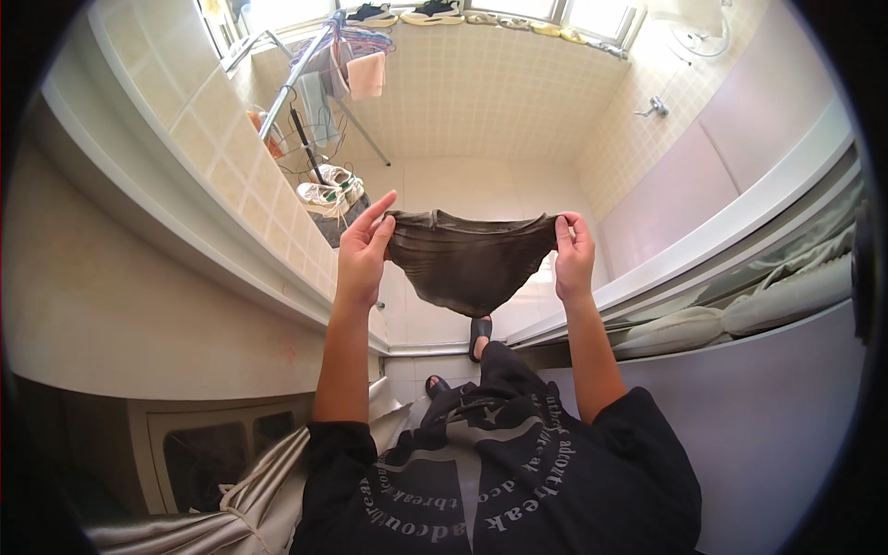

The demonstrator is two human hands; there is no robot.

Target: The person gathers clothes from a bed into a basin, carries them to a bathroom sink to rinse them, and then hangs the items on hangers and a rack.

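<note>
A dark brown pair of briefs hangs spread out in front of me, stretched by its waistband between my two hands. My left hand pinches the left end of the band between thumb and fingers, with the index finger pointing up. At the opposite end, my right hand grips the band's corner between thumb and fingertips. The cloth droops to a rounded point at the bottom, just above my slippered foot.
A metal drying rack with hangers and cloths stands at the far left, white sneakers below it. More shoes line the window ledge. A door track crosses the floor by my feet; a tied curtain hangs lower left.
</note>
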